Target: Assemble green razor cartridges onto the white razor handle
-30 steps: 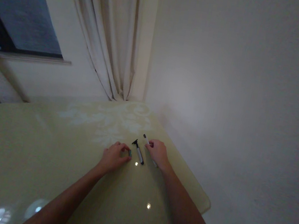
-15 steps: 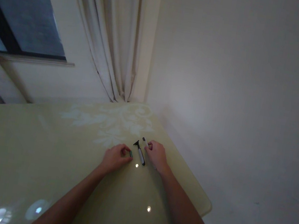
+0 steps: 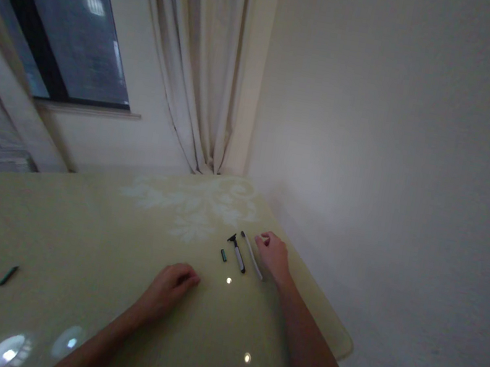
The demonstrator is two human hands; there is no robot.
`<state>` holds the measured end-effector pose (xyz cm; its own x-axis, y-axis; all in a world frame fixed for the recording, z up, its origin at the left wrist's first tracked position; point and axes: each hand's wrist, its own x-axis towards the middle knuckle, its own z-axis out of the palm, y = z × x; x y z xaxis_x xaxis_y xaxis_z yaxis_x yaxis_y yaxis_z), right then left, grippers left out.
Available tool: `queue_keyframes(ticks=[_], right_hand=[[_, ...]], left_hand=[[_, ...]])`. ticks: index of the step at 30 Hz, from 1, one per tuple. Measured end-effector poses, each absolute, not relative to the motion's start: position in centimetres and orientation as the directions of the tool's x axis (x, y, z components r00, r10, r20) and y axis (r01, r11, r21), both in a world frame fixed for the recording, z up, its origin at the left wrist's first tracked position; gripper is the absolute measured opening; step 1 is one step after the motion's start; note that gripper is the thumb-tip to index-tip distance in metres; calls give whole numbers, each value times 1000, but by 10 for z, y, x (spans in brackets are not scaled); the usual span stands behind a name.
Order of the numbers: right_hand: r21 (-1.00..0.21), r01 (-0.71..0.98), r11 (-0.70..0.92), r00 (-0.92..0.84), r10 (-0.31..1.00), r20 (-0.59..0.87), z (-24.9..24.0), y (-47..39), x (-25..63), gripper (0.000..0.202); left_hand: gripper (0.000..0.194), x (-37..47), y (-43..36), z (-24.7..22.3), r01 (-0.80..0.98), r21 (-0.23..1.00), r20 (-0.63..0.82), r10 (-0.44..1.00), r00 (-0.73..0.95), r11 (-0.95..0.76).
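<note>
On the table lie three small things side by side. A razor [image 3: 239, 258] with a black head and grey handle is in the middle. To its left is a short dark-green and black piece [image 3: 223, 256], its kind too small to tell. On its right rests a slim white toothbrush [image 3: 254, 258] with a dark tip. My right hand [image 3: 273, 256] hovers just right of the toothbrush, fingers loosely bent and apart, holding nothing. Lower left of the short piece, my left hand [image 3: 171, 289] is over the table with its fingers drawn together, nothing visible in them.
A dark-green slender object [image 3: 7, 276] lies on the left part of the glossy table [image 3: 130, 252], which has a pale leaf pattern. Beyond the table's right edge stands a plain wall [image 3: 397, 171]. A curtain [image 3: 199, 63] hangs at the back corner beside a window [image 3: 88, 26].
My left hand has let go of the short green piece and drawn back toward me, to the left. My right hand has released the toothbrush and moved slightly right. The view has shifted a little left.
</note>
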<state>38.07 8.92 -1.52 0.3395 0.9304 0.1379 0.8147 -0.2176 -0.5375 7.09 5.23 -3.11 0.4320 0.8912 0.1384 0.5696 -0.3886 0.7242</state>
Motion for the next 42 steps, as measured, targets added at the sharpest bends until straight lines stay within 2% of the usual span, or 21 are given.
queue_keyframes(ticks=[4,9,13,17,27,34,42], right_hand=[[-553,807,-207,323,939,120,-17,90,379,26],[-548,816,-185,302,945,130,-16,89,369,23],[-536,828,-164,278,951,138,-16,86,363,22],[-508,849,-145,251,957,146,-18,84,356,13],[-437,899,-19,111,976,185,-16,82,342,8],[-404,914,49,25,984,175,-18,83,322,11],[-374,907,192,-150,979,138,-17,83,262,14]], left_hand=[[31,59,47,-35,592,712,160,908,388,-378],[36,87,64,-38,692,648,159,945,285,-318],[47,123,79,-34,758,581,111,951,288,-297],[37,144,95,-29,791,554,35,956,290,-260],[37,156,105,-31,795,563,5,962,272,-227],[38,112,107,-27,790,574,-21,960,278,-217],[34,21,102,-31,817,568,-59,986,155,-94]])
